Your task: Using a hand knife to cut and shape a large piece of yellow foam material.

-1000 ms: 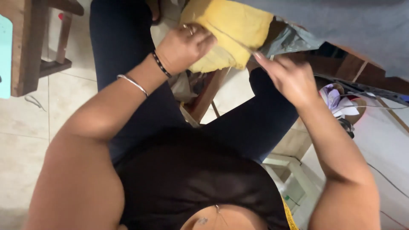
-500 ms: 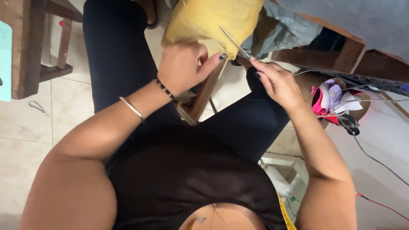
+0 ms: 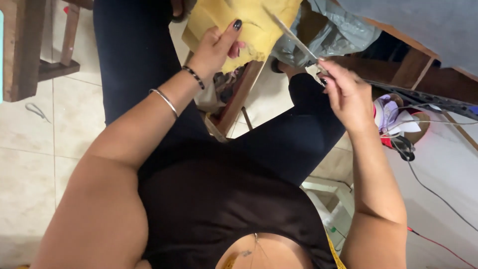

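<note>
Two hands work at twelve o'clock in my view: the left hand point(image 3: 215, 47) pinches the yellow fabric point(image 3: 249, 22), thumb on top and fingers curled beneath; at two o'clock, the right hand point(image 3: 348, 94) is closed around scissors point(image 3: 294, 37), whose blades angle toward eleven o'clock onto the fabric's edge. Gray cloth point(image 3: 328, 32) lies just beside it, above a wooden frame point(image 3: 239, 99).

The left hand point(image 3: 216, 47) is gripping the near edge of the cloth point(image 3: 249, 22), which is lying ahead, over the person's lap. To its right, the right hand point(image 3: 346, 92) is holding scissors point(image 3: 294, 35), their blades reaching up-left against the cloth. A wooden frame point(image 3: 236, 107) is standing between the knees, below the cloth. A basket point(image 3: 403, 122) is sitting on the floor, right of the right hand
</note>
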